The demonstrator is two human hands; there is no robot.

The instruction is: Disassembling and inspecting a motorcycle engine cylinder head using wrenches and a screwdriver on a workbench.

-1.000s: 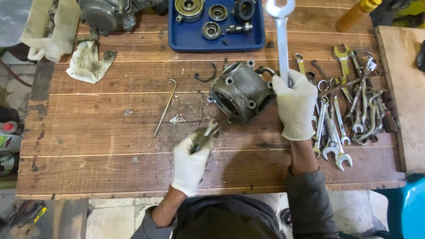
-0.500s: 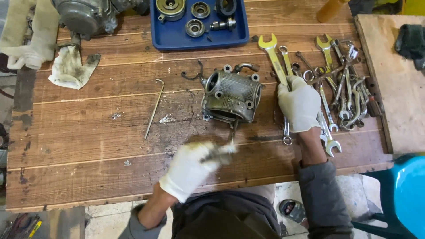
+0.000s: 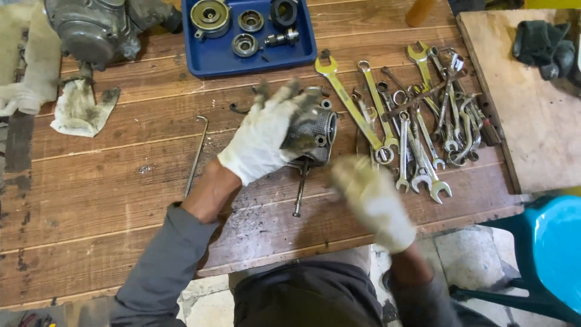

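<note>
Looking from the bottom of the frame upward, the right hand (image 3: 374,203) comes first. It wears a pale glove and is so blurred that I cannot tell if its fingers are open or curled, or if it holds anything. It hangs over the front edge of the wooden table (image 3: 121,200), low and right of the middle.

Just past it, the left hand (image 3: 266,136), also gloved, lies on top of the grey metal engine part (image 3: 315,130) in the middle of the frame, with its fingers spread over it. A thin metal rod (image 3: 299,191) pokes out from under the part toward the person.

What could go wrong: the part looks heavy and greasy, so I think it could slip under the glove and roll. The thin rod could bend or drop out. The fast right hand could bump the pile of wrenches (image 3: 423,127) close by on the right and knock some off the edge.

To the left lies a bent metal hook (image 3: 196,154), and farther left a dirty white rag (image 3: 78,109).

At the top sits a blue tray (image 3: 218,57) with round metal parts in it. A big grey engine case (image 3: 91,30) fills the upper left corner. I see no boxes, labels or signs anywhere.
</note>
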